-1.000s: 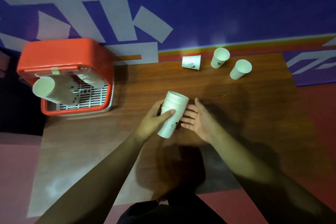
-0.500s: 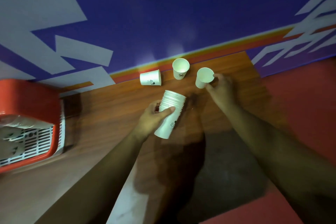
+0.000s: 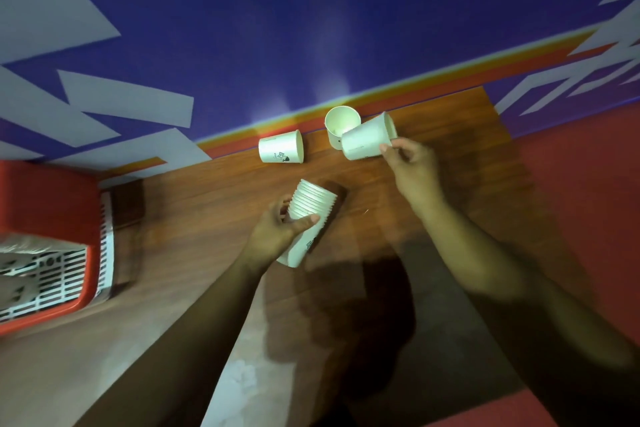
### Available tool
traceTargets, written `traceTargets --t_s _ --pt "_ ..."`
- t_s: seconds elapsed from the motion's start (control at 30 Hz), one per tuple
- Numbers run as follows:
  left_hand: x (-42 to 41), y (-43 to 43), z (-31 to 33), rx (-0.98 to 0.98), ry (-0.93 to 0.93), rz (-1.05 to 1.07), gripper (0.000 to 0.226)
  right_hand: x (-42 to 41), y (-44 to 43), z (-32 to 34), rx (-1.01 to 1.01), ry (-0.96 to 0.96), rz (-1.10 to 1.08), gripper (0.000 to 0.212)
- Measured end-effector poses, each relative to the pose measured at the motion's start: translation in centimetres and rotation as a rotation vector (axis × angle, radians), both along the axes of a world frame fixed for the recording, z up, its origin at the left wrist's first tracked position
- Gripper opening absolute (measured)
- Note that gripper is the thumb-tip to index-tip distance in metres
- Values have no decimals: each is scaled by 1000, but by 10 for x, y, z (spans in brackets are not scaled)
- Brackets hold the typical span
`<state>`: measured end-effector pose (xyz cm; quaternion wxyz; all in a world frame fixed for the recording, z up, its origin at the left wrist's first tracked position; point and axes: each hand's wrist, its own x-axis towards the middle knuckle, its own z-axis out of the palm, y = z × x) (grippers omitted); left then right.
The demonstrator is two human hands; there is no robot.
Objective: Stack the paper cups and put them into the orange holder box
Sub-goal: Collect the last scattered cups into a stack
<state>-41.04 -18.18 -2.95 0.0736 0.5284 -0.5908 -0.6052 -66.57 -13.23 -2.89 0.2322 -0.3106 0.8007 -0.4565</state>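
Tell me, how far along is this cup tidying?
Partly done. Some stacked cups already lie in the orange holder box. In hand: the left hand grips a tall stack, and the right hand has picked up a single cup, tilted. Left: one cup on its side and one upright cup remain on the table, then the stack must go into the box.

text: none legible | lying paper cup (image 3: pixel 280 151): dark printed logo, perhaps lettering, blurred | cup stack (image 3: pixel 307 222): print partly hidden
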Motion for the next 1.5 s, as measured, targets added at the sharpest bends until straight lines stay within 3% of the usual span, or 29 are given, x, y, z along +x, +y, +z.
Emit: traceTargets --t_s 0.07,0.2,0.37,0.47,0.57,0.73,0.87,1.0,1.17,1.23,1.43,1.5 --pt "-1 -3 3 -39 -7 -25 60 14 1 10 -35 -112 142 10" --pt "-1 -10 7 -122 16 -34 55 26 -4 17 63 -52 430 5" --pt "5 -18 8 -121 50 -21 58 50 -14 17 128 -16 692 33" --pt "14 -21 8 -93 75 57 51 47 -34 8 29 94 502 29" --pt "22 -20 10 -87 68 102 48 24 -58 -17 48 325 293 43" --pt "36 -18 9 -68 56 159 50 13 -75 -39 246 571 349 26" --pt "47 -17 5 -55 62 210 53 15 -77 -32 255 585 345 17" --pt "55 -17 6 -73 39 198 53 31 -69 -6 63 362 191 8" --pt "68 -16 11 -245 -20 62 64 68 -44 33 -12 -330 188 9" --pt "73 -18 10 -295 -5 14 66 82 -37 42 -15 -506 247 5" --pt "83 -21 10 -313 0 35 64 121 -40 23 100 -549 516 11" --pt "87 -20 12 -256 24 120 59 125 -56 16 81 -497 418 12"
